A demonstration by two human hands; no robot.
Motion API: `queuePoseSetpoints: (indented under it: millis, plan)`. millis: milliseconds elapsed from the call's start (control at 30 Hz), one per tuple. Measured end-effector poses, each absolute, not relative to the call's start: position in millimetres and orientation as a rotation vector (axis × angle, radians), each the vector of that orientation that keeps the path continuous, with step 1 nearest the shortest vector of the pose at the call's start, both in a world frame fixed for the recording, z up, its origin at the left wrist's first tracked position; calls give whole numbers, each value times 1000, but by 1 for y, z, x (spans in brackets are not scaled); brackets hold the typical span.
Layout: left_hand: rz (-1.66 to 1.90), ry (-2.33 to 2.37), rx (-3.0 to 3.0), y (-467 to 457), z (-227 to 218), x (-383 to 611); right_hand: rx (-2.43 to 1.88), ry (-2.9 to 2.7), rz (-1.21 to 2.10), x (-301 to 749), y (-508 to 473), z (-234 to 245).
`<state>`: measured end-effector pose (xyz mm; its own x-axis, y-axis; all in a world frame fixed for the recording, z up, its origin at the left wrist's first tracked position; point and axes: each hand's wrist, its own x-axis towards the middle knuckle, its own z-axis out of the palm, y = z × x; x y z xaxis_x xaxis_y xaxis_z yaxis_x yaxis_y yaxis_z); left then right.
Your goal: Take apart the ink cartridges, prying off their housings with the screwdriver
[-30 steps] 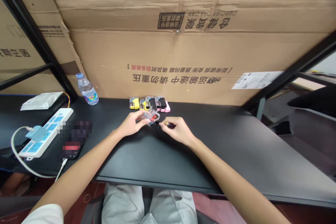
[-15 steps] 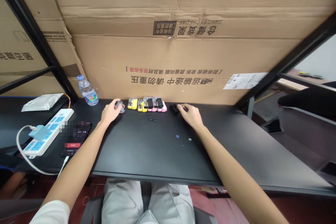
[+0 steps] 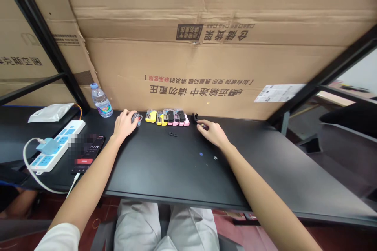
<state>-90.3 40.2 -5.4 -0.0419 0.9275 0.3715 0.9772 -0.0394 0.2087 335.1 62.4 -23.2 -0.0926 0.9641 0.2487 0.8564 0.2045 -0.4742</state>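
The left hand [image 3: 125, 124] rests on the far side of the black counter [image 3: 165, 172], fingers curled round a small clear cartridge [image 3: 136, 118] at the left end of the cartridge row [image 3: 167, 117]. The right hand [image 3: 212, 133] lies flat, fingers narrow, just near of a small black part [image 3: 194, 117]. Two black rings [image 3: 173, 134] lie between the hands.

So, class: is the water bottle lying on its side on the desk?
No, the water bottle stands upright with its cap on top, at the back of the desk, left of the left hand.
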Motion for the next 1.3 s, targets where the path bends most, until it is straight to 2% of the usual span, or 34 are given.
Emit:
queuePoseSetpoints:
  millis: [167, 433, 700, 867, 1067, 1300]
  plan:
    - [-592, -1881, -2328, 39, -7, -77, -1644, -1980, 181, 332, 63, -28]
    - [-439, -2184, -2089, 42, -15, -90, -1331, -2121, -151, 284, 42, -28]
    - [-391, -2275, -1994, 50, -22, -101, -1399, -2435, -332, 267, 43, -31]
    - [-455, -2237, -2017, 52, -25, -106, -1448, -2512, -376, 265, 42, -29]
    - [-607, -1764, -2456, 45, -26, -78, -1449, -2475, -355, 265, 43, -30]
    - [-494, -1825, -2544, 36, -27, -59, -1439, -2239, -345, 273, 41, -26]
